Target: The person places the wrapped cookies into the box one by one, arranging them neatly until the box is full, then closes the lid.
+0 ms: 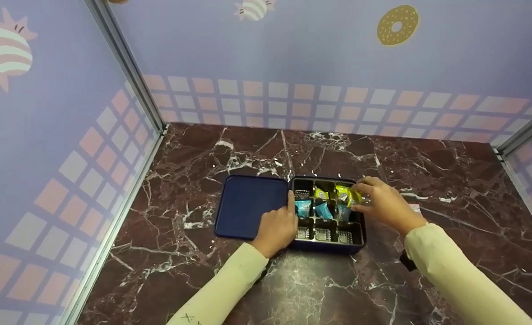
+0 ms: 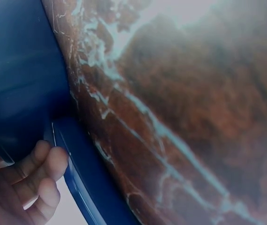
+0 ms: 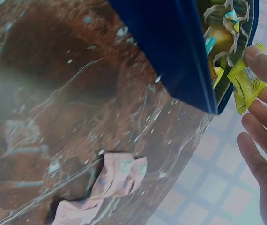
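A dark blue box (image 1: 326, 246) with a divided tray lies open on the table. My right hand (image 1: 385, 201) pinches a yellow-wrapped candy (image 3: 246, 86) at the box's back right corner. Another yellow packet (image 1: 321, 193) lies in the back middle compartment, and yellow wrapping also shows at the back right. Blue packets (image 1: 303, 208) occupy the middle row. The front row and back left compartments show bare textured bottoms. My left hand (image 1: 277, 228) rests at the box's left edge, index finger straight along it. Its other fingers (image 2: 56, 161) bend loosely beside the blue wall; its thumb is hidden.
A flat blue lid (image 1: 252, 205) lies against the box's left side. Pink packets (image 3: 119, 176) lie on the marbled table (image 1: 193, 280) to the right of the box, partly behind my right arm. Patterned walls (image 1: 293, 49) enclose the back and sides.
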`<state>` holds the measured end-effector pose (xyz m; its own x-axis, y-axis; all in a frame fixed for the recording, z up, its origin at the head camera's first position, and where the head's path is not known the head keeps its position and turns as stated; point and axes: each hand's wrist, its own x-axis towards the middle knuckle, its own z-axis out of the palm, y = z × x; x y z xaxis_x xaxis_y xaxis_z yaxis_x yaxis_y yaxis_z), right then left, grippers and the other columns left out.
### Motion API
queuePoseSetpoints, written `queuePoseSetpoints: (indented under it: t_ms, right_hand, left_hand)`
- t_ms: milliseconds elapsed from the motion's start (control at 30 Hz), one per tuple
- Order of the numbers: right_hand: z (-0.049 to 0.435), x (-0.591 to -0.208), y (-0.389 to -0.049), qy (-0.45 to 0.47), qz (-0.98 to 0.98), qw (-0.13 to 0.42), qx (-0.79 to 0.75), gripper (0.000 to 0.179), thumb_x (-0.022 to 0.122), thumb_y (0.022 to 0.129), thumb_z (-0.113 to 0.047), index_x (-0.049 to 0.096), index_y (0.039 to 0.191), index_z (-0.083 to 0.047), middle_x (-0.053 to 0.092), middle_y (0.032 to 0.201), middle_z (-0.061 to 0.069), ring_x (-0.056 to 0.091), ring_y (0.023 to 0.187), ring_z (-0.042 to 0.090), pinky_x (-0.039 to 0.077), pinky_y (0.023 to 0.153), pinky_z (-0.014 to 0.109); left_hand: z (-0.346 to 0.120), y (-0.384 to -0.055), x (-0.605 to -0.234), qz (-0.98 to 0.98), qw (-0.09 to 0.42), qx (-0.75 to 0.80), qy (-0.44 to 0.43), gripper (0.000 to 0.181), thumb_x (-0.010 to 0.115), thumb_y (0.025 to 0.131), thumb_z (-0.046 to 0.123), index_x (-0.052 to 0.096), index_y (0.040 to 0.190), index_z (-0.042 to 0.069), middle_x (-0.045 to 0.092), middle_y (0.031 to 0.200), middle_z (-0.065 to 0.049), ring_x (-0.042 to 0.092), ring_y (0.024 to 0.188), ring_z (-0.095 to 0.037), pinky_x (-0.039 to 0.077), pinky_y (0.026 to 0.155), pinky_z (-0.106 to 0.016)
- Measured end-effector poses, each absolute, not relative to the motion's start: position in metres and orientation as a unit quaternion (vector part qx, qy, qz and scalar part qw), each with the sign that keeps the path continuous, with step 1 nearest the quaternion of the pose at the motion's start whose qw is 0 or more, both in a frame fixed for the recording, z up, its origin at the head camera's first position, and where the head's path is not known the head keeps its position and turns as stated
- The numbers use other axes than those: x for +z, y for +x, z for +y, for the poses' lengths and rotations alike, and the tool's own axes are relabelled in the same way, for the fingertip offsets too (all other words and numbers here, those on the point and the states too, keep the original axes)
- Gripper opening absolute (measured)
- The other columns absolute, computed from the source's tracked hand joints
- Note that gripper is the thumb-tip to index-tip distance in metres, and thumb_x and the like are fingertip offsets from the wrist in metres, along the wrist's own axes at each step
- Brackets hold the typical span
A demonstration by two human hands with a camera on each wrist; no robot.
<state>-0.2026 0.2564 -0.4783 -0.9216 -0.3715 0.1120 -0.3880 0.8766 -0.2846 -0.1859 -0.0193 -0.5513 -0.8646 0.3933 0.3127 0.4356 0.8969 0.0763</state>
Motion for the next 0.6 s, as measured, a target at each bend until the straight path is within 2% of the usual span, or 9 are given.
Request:
queuePoseSetpoints:
  t_ms: [233, 433, 600]
  right_hand:
    - [0.241, -0.479, -0.211, 0.223, -0.961, 0.038, 0.157, 0.049, 0.081, 0.076, -0.030, 0.067, 0.119, -0.009, 0.059, 0.119, 0.009, 0.060, 0.104, 0.027, 0.053, 0.085, 0.045]
    - [0.227, -0.479, -0.220, 0.233, -0.959, 0.041, 0.156, 0.048, 0.081, 0.075, -0.030, 0.068, 0.118, -0.012, 0.060, 0.114, 0.007, 0.059, 0.101, 0.025, 0.052, 0.087, 0.045]
    - [0.214, -0.479, -0.226, 0.243, -0.955, 0.049, 0.160, 0.046, 0.081, 0.075, -0.030, 0.069, 0.115, -0.012, 0.062, 0.113, 0.007, 0.060, 0.101, 0.025, 0.052, 0.086, 0.046]
  left_hand:
    - [-0.020, -0.187, -0.551, -0.961, 0.157, -0.074, -0.216, 0.058, 0.052, 0.094, 0.024, 0.042, 0.143, -0.004, 0.060, 0.062, -0.003, 0.057, 0.047, -0.020, 0.043, 0.041, -0.038]
    - [-0.019, -0.187, -0.551, -0.959, 0.166, -0.074, -0.220, 0.056, 0.051, 0.094, 0.022, 0.043, 0.142, -0.006, 0.058, 0.059, -0.002, 0.054, 0.045, -0.019, 0.041, 0.040, -0.036]
    - [-0.020, -0.186, -0.551, -0.962, 0.149, -0.075, -0.215, 0.057, 0.050, 0.094, 0.023, 0.041, 0.143, -0.005, 0.058, 0.060, -0.002, 0.054, 0.045, -0.019, 0.041, 0.040, -0.036]
